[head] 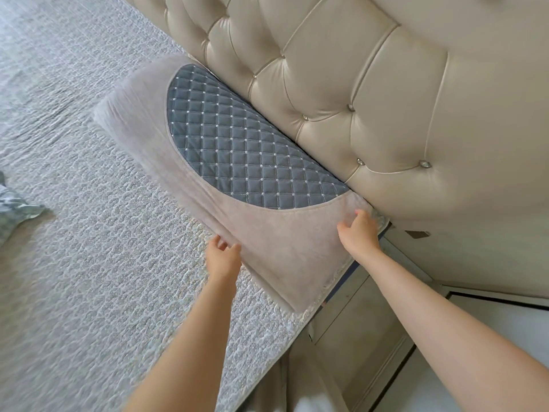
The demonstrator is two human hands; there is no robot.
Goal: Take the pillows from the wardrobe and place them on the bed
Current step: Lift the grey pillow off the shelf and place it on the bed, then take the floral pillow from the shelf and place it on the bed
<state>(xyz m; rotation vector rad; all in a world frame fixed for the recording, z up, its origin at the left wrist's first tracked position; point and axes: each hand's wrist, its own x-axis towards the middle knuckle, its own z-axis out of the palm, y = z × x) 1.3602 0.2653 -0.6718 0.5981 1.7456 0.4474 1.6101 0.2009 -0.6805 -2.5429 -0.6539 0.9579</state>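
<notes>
- Head view: a long pinkish pillow [267,242] with a blue quilted panel lies on the bed [89,263], its far edge against the tufted cream headboard [371,99].
- The left hand [223,257] pinches the pillow's near edge, fingers curled on the fabric.
- The right hand [359,233] grips the pillow's right corner, near the bed's edge.
- A patterned grey cloth [15,209] lies far left on the bedspread.

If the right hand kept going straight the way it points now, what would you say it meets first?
Probably the tufted headboard. The right hand rests on the pillow's near corner, pointing toward it, though depth is unclear.
</notes>
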